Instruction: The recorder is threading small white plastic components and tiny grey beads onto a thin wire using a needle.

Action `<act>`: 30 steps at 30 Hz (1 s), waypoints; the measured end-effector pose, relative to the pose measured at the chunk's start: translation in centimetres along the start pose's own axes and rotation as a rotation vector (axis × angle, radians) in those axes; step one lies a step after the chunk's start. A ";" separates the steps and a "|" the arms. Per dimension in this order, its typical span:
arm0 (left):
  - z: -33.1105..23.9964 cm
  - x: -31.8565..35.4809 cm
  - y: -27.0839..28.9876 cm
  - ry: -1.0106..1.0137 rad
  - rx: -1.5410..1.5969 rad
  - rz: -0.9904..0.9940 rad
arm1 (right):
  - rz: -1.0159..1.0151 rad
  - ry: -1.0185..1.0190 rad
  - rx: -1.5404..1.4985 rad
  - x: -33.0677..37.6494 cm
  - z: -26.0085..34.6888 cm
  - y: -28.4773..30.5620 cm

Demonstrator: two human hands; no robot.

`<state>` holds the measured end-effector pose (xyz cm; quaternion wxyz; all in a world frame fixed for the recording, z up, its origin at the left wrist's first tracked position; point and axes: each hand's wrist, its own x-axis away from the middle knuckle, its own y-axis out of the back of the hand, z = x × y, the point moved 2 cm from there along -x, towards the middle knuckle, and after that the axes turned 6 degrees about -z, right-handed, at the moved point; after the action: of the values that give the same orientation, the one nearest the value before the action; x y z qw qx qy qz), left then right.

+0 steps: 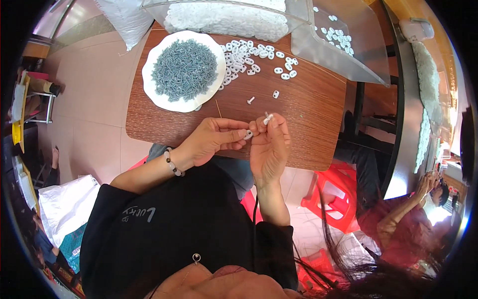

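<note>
My left hand point(211, 142) is closed, pinching a small white oval plastic piece with two holes point(248, 134) between thumb and fingers. Close beside it, my right hand point(271, 149) is closed too, with a small white plastic piece point(268, 119) between thumb and forefinger; a thin grey screw seems to stick out of it. Both hands are over the near edge of the brown wooden table point(311, 114). Beyond them lie a loose white piece point(276, 93) and a white peg-like piece point(250, 100). A scalloped white plate point(149, 82) holds a heap of grey screws point(184, 70).
Many white two-hole pieces point(244, 62) spread beside the plate. Clear bins of white pieces stand at the back point(224, 20) and back right point(343, 62). A thin stick point(218, 108) is near my left hand. Red stools point(331, 197) and another person point(408, 224) are on the right.
</note>
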<state>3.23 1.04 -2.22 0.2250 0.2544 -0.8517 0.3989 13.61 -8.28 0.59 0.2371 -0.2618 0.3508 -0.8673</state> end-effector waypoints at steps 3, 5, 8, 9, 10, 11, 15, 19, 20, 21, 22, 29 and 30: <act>-0.4 0.1 0.4 0.075 0.107 0.000 | 0.000 -0.012 0.054 -0.1 0.5 0.5; -0.9 0.3 0.4 0.111 0.140 -0.023 | -0.037 0.060 0.292 0.1 1.0 1.1; -1.3 0.5 0.8 0.150 0.223 0.008 | -0.039 0.100 0.499 0.7 1.5 1.1; -1.3 0.5 0.9 0.154 0.222 0.005 | -0.042 0.097 0.497 0.9 1.5 1.1; -1.3 0.5 0.9 0.162 0.245 0.006 | -0.055 0.069 0.523 1.1 1.6 1.0; -1.3 0.5 0.9 0.170 0.267 0.006 | -0.068 0.042 0.548 1.3 1.5 1.0; -1.3 0.8 0.8 0.171 0.259 0.007 | -0.058 0.072 0.631 1.5 1.4 1.2; -1.5 1.1 0.6 0.115 0.188 -0.028 | -0.054 0.080 0.693 1.6 1.4 1.1; -1.5 1.2 0.5 0.107 0.178 -0.038 | -0.053 0.084 0.690 1.6 1.4 1.1; -1.5 1.2 0.4 0.110 0.178 -0.038 | -0.055 0.083 0.690 1.6 1.4 1.1; -1.6 1.3 0.3 0.091 0.160 -0.048 | -0.053 0.083 0.694 1.6 1.4 1.0; -1.4 1.2 0.4 0.078 0.144 -0.070 | -0.047 0.094 0.734 1.8 1.4 0.9; -1.4 1.2 0.4 0.080 0.143 -0.069 | -0.049 0.093 0.734 1.8 1.4 0.9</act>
<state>2.27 2.05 -0.93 0.2540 0.2830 -0.8019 0.4608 13.37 -10.62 1.32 0.2780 -0.1279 0.0205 -0.9518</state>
